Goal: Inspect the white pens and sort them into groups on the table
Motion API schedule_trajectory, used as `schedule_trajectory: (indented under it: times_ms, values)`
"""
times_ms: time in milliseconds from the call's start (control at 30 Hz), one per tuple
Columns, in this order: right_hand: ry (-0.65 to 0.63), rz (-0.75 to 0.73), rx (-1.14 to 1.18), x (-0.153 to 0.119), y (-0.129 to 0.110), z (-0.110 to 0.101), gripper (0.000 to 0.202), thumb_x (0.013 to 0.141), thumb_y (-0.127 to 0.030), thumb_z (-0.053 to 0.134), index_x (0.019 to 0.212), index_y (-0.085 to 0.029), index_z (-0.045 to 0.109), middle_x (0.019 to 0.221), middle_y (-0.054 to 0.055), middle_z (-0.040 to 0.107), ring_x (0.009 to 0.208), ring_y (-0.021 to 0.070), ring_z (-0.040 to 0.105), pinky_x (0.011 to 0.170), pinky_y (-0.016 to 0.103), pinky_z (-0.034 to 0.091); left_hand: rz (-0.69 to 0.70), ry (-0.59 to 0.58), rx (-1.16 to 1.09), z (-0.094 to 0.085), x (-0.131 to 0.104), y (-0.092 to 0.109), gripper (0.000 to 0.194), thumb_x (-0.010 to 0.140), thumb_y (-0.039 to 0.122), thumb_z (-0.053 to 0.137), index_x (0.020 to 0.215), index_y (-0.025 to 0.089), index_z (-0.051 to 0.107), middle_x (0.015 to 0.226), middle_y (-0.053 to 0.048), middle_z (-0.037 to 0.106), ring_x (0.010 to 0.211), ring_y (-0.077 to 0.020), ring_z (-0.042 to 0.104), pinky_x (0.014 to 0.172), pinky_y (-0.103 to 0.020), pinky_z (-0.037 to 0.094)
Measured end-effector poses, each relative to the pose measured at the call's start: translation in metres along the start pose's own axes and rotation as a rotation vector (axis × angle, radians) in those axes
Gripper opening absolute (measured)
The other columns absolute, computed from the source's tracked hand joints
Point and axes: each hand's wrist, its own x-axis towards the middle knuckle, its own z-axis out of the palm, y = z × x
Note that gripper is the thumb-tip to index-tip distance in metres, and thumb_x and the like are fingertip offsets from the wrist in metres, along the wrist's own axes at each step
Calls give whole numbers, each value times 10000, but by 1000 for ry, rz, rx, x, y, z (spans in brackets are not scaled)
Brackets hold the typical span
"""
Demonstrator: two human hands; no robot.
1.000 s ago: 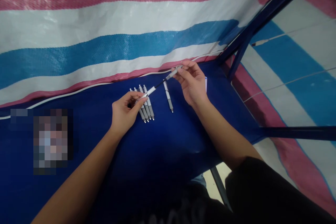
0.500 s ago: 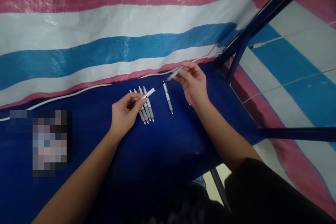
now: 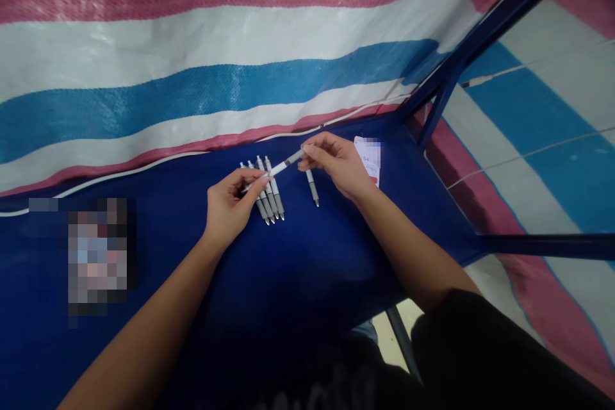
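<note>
In the head view, my left hand (image 3: 231, 208) pinches the white pen barrel (image 3: 278, 169) between thumb and fingers. My right hand (image 3: 339, 166) has its fingertips closed on the grey front grip (image 3: 295, 156) of the same pen. A short dark stretch shows between the two parts, and they lie in line. Several white-and-grey pens (image 3: 275, 204) lie side by side under and beside my left hand, tips toward me. One more pen (image 3: 313, 192) rests apart from them, its upper end covered by my right hand.
A blue tabletop (image 3: 288, 282) spreads beneath my hands. A printed white card (image 3: 369, 173) lies behind my right wrist. A pixelated item (image 3: 98, 259) sits at the left. White cord (image 3: 177, 157) runs along the back edge, below a striped sheet (image 3: 230, 90). Blue metal bars (image 3: 442, 99) stand at the right.
My right hand has come down and left, bringing the grey grip close to the white barrel over the thin dark refill. The card behind that hand is now visible.
</note>
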Motion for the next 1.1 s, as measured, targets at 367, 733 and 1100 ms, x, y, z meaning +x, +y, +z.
schedule_trajectory:
  times_ms: [367,733,1100]
  values:
    - [-148,-38,-184,-2,-9,-9,566,828,-750,945,1007,-266,712,832,-19,706,725,158,650,709,327,547,-59,70,-119,-2,7,-4,194,827,344,964,957,225,882,956,-59,864,775,-167,729,739,-314,627]
    - [-274,11,-231,-1,-9,-15,512,875,-715,928,926,-236,754,772,-12,698,681,149,602,677,325,498,-47,48,-116,-1,7,-3,212,822,373,965,962,236,885,943,-60,860,774,-175,723,707,-322,624]
    - [-245,-4,-445,-5,-15,-14,610,1064,-705,721,701,-238,573,611,-30,575,598,135,473,645,333,376,-39,44,-104,-1,5,0,268,777,425,1008,923,233,890,892,-53,849,761,-180,730,703,-323,620]
